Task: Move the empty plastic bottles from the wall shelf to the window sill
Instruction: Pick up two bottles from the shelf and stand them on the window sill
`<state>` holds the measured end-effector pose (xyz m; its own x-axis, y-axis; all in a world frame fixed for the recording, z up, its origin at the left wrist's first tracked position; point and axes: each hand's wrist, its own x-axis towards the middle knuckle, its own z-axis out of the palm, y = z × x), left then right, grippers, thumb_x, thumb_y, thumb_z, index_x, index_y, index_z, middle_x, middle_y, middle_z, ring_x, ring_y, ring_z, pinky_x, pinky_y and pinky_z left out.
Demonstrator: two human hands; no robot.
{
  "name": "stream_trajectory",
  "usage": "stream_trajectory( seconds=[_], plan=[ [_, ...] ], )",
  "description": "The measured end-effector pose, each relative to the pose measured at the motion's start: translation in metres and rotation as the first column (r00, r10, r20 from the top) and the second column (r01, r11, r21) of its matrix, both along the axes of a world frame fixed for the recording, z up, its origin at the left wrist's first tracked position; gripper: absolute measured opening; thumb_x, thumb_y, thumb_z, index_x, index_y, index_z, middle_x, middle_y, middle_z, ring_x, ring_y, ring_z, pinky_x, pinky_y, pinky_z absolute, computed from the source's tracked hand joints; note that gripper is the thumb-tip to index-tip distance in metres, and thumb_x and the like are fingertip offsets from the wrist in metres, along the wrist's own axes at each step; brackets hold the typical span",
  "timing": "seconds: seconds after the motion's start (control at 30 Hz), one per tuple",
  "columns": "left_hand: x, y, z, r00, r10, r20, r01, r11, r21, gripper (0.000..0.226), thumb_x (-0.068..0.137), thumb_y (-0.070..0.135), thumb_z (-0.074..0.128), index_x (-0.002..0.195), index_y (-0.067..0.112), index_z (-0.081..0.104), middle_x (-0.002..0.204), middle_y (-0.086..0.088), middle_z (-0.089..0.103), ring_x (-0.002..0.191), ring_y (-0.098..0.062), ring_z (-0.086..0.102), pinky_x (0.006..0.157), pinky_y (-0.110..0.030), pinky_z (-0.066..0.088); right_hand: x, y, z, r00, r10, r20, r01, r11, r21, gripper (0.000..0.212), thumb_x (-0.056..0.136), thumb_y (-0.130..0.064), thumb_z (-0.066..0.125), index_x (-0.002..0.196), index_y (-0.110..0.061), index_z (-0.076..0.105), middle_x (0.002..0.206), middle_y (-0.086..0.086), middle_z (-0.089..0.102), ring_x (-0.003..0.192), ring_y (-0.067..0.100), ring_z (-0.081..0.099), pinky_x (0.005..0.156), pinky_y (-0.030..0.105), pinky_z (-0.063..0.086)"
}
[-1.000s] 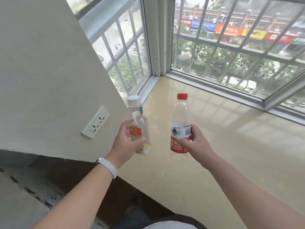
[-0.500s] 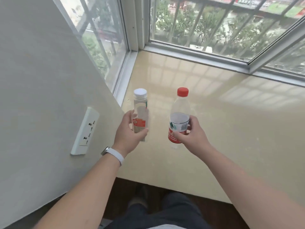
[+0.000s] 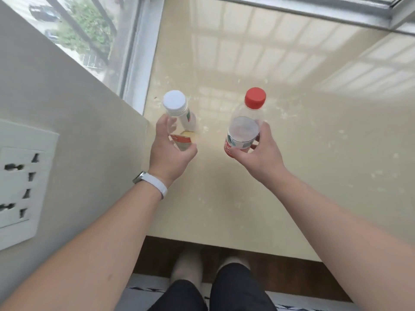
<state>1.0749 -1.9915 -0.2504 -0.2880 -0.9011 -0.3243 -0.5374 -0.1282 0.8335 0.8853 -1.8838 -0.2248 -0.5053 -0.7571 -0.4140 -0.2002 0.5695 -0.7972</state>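
Left hand: the left hand (image 3: 171, 151) is wrapped round the lower body of the white-capped bottle (image 3: 179, 118), thumb on the near side, fingers curled behind.
Right hand: the right hand (image 3: 258, 151) is clasped round the labelled middle of the red-capped bottle (image 3: 243, 129), thumb across the front.
Bottles: both upright, side by side but apart, over the near-left part of the window sill (image 3: 303, 131), just right of the wall (image 3: 67, 104) corner.
Change: a second ago they were carried higher, with the street in view; now the view looks almost straight down on the caps, and the bottles sit lower over the sill.
Contact: cannot tell whether either base touches the sill; both hands hide the bottoms.
Meaning: transport looks finished; the set-down seems the step in hand.
Next: lower to firm contact, then release.
Risk: empty bottles are light and may tip as fingers pull away.
Nearby: a wall socket (image 3: 24, 182) lies left.
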Motion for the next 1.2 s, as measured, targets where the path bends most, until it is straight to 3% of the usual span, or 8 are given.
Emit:
stream_trajectory(
  seconds=[0.2,0.37,0.5,0.67,0.8,0.9,1.07,1.2],
  plan=[
    [-0.008,-0.001,-0.019,1.0,-0.016,0.004,0.016,0.999,-0.035,0.08,0.078,0.01,0.08,0.142,0.015,0.031,0.128,0.008,0.049,0.124,-0.005,0.048,0.104,-0.031,0.046,0.001,-0.009,-0.035,0.999,0.003,-0.035,-0.006,0.996,-0.084,0.061,0.079,-0.031,0.08,0.123,-0.035,0.039,0.12,-0.017,0.054,0.107,-0.008,0.053,0.086,0.008,0.044],
    [-0.011,-0.003,-0.033,1.0,-0.006,0.004,0.006,0.995,-0.095,0.074,0.078,0.008,0.08,0.135,0.008,0.033,0.118,0.026,0.041,0.111,0.02,0.045,0.098,-0.025,0.049,0.002,-0.013,-0.051,0.997,0.041,-0.072,-0.049,0.992,-0.117,0.06,0.08,-0.03,0.08,0.125,-0.029,0.04,0.115,-0.02,0.053,0.106,0.003,0.057,0.089,0.016,0.046],
    [-0.009,-0.003,-0.039,0.999,-0.031,0.012,0.032,0.992,-0.122,0.075,0.076,0.012,0.082,0.134,0.01,0.032,0.125,0.006,0.049,0.109,0.003,0.052,0.092,-0.011,0.045,0.004,-0.015,-0.056,0.989,0.07,-0.129,-0.085,0.99,-0.112,0.063,0.08,-0.029,0.08,0.127,-0.024,0.039,0.111,-0.019,0.053,0.1,0.008,0.057,0.079,0.006,0.041],
    [-0.007,-0.002,-0.043,0.999,-0.026,0.027,0.029,0.994,-0.106,0.073,0.076,0.016,0.082,0.131,0.009,0.035,0.128,-0.004,0.057,0.11,-0.01,0.06,0.094,-0.021,0.051,0.005,-0.015,-0.06,0.995,0.055,-0.086,-0.062,0.994,-0.087,0.068,0.078,-0.029,0.08,0.132,-0.024,0.039,0.12,-0.013,0.057,0.107,0.008,0.058,0.091,0.025,0.048],
    [-0.006,-0.001,-0.042,1.0,0.011,0.014,-0.01,0.999,-0.052,0.077,0.074,0.019,0.084,0.134,0.013,0.035,0.132,-0.003,0.056,0.12,-0.011,0.056,0.104,-0.032,0.047,0.003,-0.014,-0.061,0.994,0.08,-0.077,-0.084,0.995,-0.051,0.069,0.077,-0.03,0.08,0.134,-0.027,0.039,0.121,-0.02,0.052,0.11,0.001,0.052,0.092,0.021,0.044],
    [-0.001,0.002,-0.034,0.999,0.014,0.029,-0.015,1.0,0.022,0.088,0.075,0.023,0.085,0.143,0.021,0.029,0.141,0.008,0.046,0.13,-0.004,0.045,0.109,-0.027,0.036,0.0,-0.011,-0.059,0.993,0.103,-0.054,-0.103,0.995,-0.005,0.072,0.076,-0.028,0.08,0.134,-0.029,0.037,0.121,-0.027,0.047,0.114,-0.002,0.047,0.094,0.017,0.036],
    [0.022,0.02,-0.008,0.995,-0.033,0.096,0.025,0.997,0.076,0.089,0.08,0.031,0.081,0.15,0.02,0.027,0.151,0.002,0.04,0.138,-0.007,0.038,0.111,-0.025,0.03,-0.008,0.009,-0.037,0.989,0.124,-0.082,-0.113,0.986,0.126,0.09,0.075,-0.033,0.081,0.148,-0.024,0.029,0.15,-0.007,0.039,0.137,0.011,0.037,0.11,0.033,0.034],
    [0.036,0.027,0.03,0.981,-0.09,0.174,0.084,0.996,0.04,0.075,0.088,0.03,0.071,0.151,0.016,0.031,0.152,-0.001,0.04,0.14,-0.012,0.037,0.11,-0.025,0.028,-0.012,0.029,0.003,0.971,0.174,-0.162,-0.144,0.973,0.182,0.082,0.082,-0.033,0.075,0.149,-0.021,0.03,0.153,-0.003,0.036,0.14,0.014,0.035,0.112,0.03,0.03]
  ],
)
